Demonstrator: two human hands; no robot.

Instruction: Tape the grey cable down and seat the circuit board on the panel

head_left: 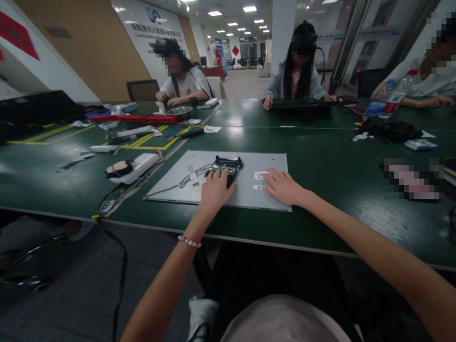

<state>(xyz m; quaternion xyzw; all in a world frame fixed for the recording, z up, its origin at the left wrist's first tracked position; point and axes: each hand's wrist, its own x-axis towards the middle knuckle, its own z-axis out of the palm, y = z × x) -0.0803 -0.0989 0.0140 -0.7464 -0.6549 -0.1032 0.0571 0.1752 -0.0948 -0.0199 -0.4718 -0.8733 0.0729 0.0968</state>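
Long green tables [320,156], grey floor [71,304], wood-panelled wall [96,47] — rows of ceiling lights [249,8], white pillar [283,33], black chair [142,89]

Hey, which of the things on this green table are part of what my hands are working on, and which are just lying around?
In hand: grey panel; circuit board under the left hand; cables beside it; white labels by the right hand.

Lying about: white device; red tray; metal bowl; water bottles; black bag.

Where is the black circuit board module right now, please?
In the head view, the black circuit board module lies on the grey panel mid-table, under the left hand, just left of the right hand.
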